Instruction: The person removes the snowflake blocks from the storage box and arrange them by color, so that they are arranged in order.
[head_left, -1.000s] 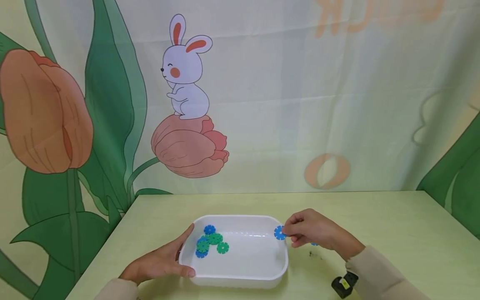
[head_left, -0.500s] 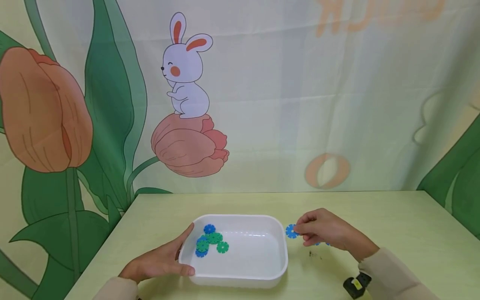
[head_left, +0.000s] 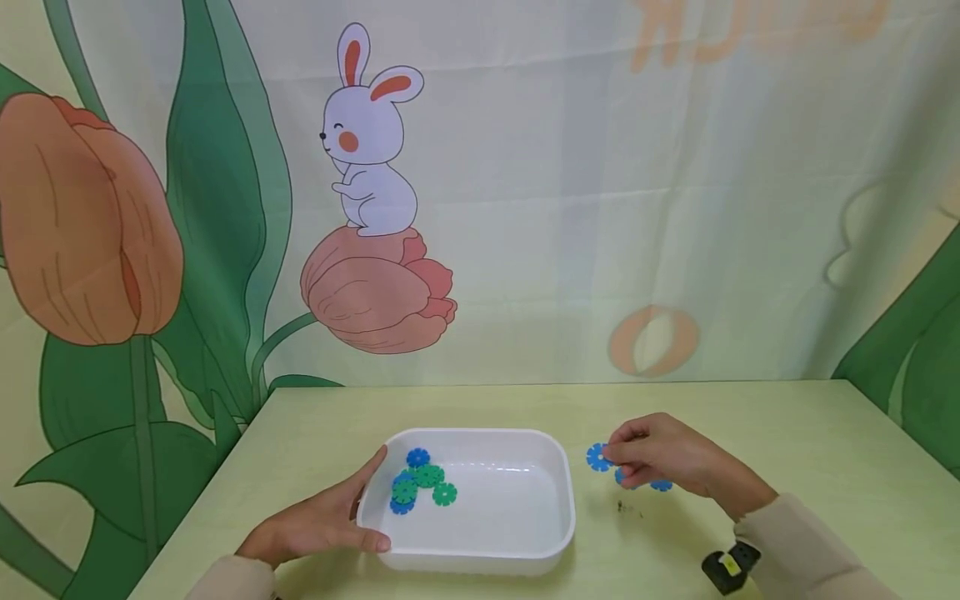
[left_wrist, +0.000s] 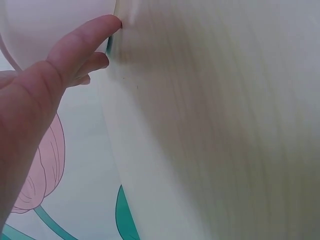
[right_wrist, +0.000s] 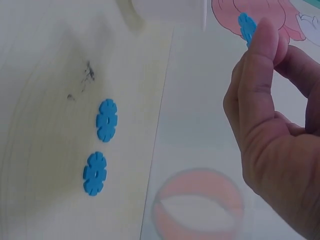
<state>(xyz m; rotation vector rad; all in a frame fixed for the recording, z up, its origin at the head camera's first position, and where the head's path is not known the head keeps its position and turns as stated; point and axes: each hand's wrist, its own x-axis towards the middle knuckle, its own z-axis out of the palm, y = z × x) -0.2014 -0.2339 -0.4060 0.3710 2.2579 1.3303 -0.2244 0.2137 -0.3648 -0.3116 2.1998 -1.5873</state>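
Note:
In the head view my left hand (head_left: 322,525) grips the left end of a white plastic tray (head_left: 480,553), thumb at the front corner and fingers at the back one. The left wrist view shows fingers (left_wrist: 75,47) against the tray's outer wall. My right hand (head_left: 671,458) pinches a blue notched snowflake disc (head_left: 597,457) between thumb and fingertips, raised to the right of the tray. Two more blue discs (right_wrist: 106,120) lie flat on the table beneath that hand. Inside the tray, several green discs (head_left: 444,494) and blue discs (head_left: 417,457) lie bunched at the left, some overlapping.
The pale yellow-green table (head_left: 810,467) reaches back to a printed curtain (head_left: 525,208) with a rabbit and tulips. A small dark smudge (head_left: 622,507) marks the tabletop right of the tray. A black device (head_left: 730,567) is strapped at my right wrist.
My right hand has moved right, carrying the blue disc from over the tray's right rim out above the table. The discs on the table show more now. The left hand and tray stay put.

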